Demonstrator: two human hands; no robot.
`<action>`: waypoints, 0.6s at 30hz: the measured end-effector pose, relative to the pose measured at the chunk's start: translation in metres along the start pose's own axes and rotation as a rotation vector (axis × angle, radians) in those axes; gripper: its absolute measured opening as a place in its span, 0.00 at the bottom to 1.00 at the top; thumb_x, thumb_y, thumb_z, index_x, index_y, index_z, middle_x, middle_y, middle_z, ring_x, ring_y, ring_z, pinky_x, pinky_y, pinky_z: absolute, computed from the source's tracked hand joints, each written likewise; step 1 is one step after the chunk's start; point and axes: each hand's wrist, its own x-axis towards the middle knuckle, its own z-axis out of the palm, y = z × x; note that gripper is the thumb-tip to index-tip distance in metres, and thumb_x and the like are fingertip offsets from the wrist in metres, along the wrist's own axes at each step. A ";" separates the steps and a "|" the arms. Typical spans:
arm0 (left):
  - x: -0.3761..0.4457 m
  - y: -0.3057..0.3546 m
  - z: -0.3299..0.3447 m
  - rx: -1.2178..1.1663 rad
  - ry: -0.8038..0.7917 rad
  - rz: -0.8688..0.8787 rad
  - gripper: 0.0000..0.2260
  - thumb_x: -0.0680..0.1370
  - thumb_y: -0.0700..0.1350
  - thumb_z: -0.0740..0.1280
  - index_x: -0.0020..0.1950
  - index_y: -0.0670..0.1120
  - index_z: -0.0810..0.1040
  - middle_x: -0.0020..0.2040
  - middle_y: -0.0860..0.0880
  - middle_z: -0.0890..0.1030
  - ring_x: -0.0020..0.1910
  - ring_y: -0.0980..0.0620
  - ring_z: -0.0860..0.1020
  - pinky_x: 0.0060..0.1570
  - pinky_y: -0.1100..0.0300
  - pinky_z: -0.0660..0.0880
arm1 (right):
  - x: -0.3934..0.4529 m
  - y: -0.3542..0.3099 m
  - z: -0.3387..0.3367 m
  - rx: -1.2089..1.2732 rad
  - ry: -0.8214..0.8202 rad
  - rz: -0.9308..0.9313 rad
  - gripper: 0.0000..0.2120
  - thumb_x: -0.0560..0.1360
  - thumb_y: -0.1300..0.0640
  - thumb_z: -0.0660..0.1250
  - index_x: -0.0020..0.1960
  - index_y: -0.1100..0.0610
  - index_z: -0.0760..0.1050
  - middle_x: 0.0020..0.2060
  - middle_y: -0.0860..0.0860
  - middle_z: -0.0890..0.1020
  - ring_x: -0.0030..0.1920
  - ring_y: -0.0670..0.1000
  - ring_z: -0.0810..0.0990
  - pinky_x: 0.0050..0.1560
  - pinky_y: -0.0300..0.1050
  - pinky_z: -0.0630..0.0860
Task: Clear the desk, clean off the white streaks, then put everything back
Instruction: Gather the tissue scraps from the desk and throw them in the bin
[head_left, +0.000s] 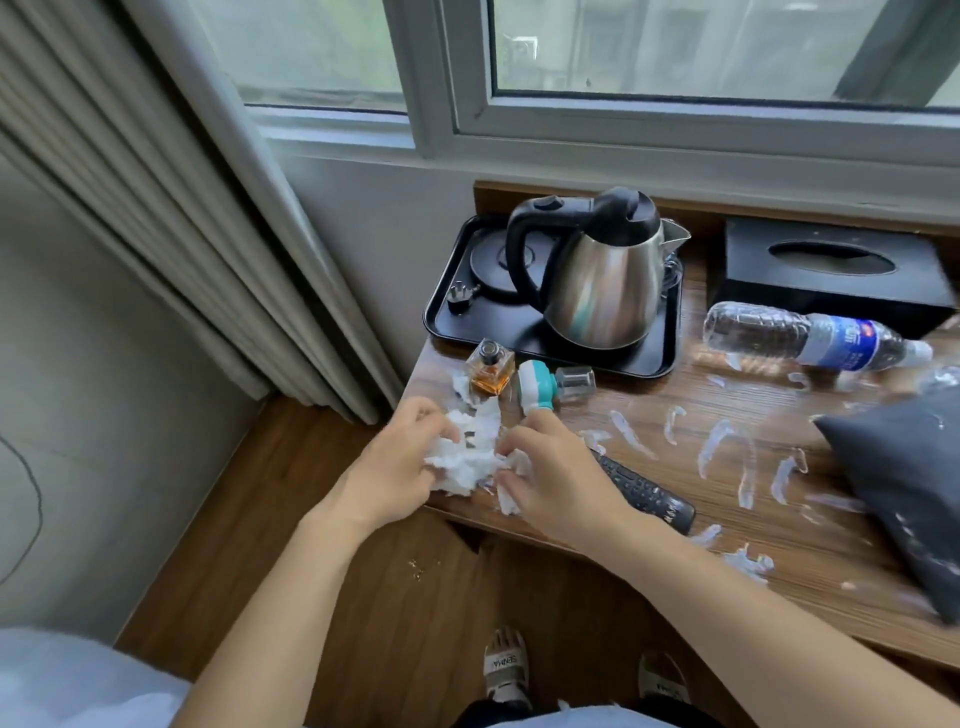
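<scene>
Currently both hands are at the desk's (649, 525) front-left corner, working one wad of white tissue (470, 460). Left hand (400, 470) has fingers curled into the wad's left side; right hand (556, 478) pinches its right side, fingers bent, thumb under. Tissue lies partly on the desk edge, with more scraps toward the perfume (491, 369).

Streaks (714, 449) of white are spread over the desk's middle and front, from the remote (647, 491) to the cushion (906, 486). Remote lies just right of the right hand, near the front edge. Cushion sits at the right edge, speckled white.

Tray (452, 322) at the back-left corner holds the kettle (605, 275) and its base (493, 265). Perfume and a teal-capped item (535, 387) sit just in front of the tray. Bottle (810, 338) lies on its side beside the tray, in front of the black tissue box (831, 270) at the back edge.
</scene>
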 end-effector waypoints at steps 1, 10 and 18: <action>0.003 0.001 0.001 0.009 -0.030 0.025 0.25 0.71 0.31 0.73 0.64 0.51 0.76 0.64 0.56 0.68 0.66 0.55 0.71 0.62 0.53 0.75 | 0.003 -0.002 0.006 -0.010 0.002 0.003 0.10 0.79 0.54 0.71 0.60 0.53 0.78 0.58 0.47 0.72 0.56 0.51 0.76 0.58 0.46 0.75; 0.048 0.006 -0.014 0.140 -0.374 0.056 0.49 0.76 0.42 0.77 0.86 0.56 0.47 0.86 0.55 0.46 0.83 0.54 0.51 0.77 0.56 0.63 | 0.026 -0.009 0.028 -0.079 -0.024 0.050 0.29 0.77 0.59 0.71 0.74 0.55 0.64 0.72 0.50 0.67 0.67 0.55 0.73 0.65 0.50 0.74; 0.051 -0.015 -0.003 0.134 -0.279 0.137 0.25 0.75 0.42 0.75 0.70 0.49 0.72 0.57 0.56 0.67 0.58 0.52 0.73 0.57 0.48 0.76 | 0.041 -0.005 0.035 -0.073 -0.061 0.094 0.31 0.77 0.59 0.71 0.77 0.51 0.63 0.66 0.51 0.73 0.65 0.53 0.73 0.64 0.48 0.73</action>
